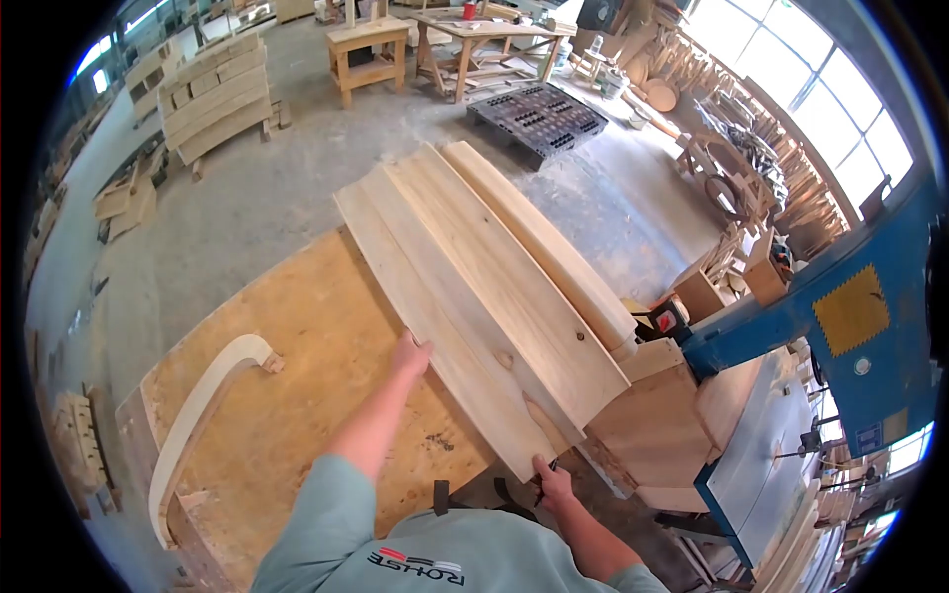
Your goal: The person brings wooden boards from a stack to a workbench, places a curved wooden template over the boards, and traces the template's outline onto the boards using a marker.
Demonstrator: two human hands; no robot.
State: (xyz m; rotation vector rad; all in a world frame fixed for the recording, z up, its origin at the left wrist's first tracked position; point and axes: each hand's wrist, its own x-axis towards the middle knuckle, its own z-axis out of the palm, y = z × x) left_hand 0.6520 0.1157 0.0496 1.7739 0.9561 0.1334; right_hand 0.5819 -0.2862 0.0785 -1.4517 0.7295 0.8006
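Note:
A wide, pale wooden board [445, 306] lies slantwise on the yellowish worktable [316, 316], its far end reaching past the table edge. My left hand [415, 354] grips this board's left long edge, fingers partly hidden by the wood. At the near corner, my right hand [554, 482] is closed with the thumb on the board. A thin dark object, possibly a pen, sticks out of that hand. Right beside the board lies another plank [504, 287] with a few knots, and beyond it a thick, rounded wooden piece [539, 242].
A curved wooden piece [203, 425] rests on the table's left side. To the right stands a blue machine [791, 306] with a metal table [756, 465]. A black pallet [539, 117], workbenches [366, 44] and stacked timber [217, 94] stand farther off.

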